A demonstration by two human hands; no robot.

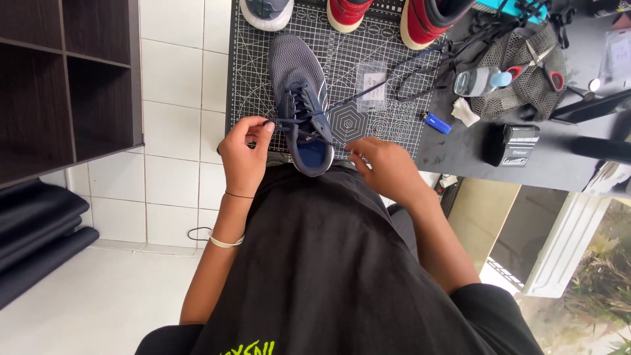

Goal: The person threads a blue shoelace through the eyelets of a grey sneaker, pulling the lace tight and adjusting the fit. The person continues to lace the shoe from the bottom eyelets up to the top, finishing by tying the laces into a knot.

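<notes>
- Two bare hands work at a grey and navy sneaker (299,98) that lies on a black gridded cutting mat (253,79), its toe pointing away from the person and its blue-lined opening at the near edge of the mat, close to the person's body.
- At the shoe's left side, the left hand (244,158) has its fingertips pinched closed on a dark lace (284,122) just beside the upper eyelets; two thin bands circle that wrist and forearm.
- At the shoe's right side, near the heel, the right hand (388,164) has its fingers curled; whether they grip a lace end cannot be told, since the fingertips are blurred.
- One long strand of the lace runs up and to the right across the mat, passing a small clear plastic bag (372,84).
- Three more shoes stand along the far edge of the mat: a grey one (266,12), a red one (347,12) and a larger red and black one (430,18).
- Right of the mat, on the dark table (460,151), lie a blue lighter (438,123), a crumpled white scrap (465,112), a black boxy device (511,144) and red-handled scissors (542,62) on a mesh pouch (513,92).
</notes>
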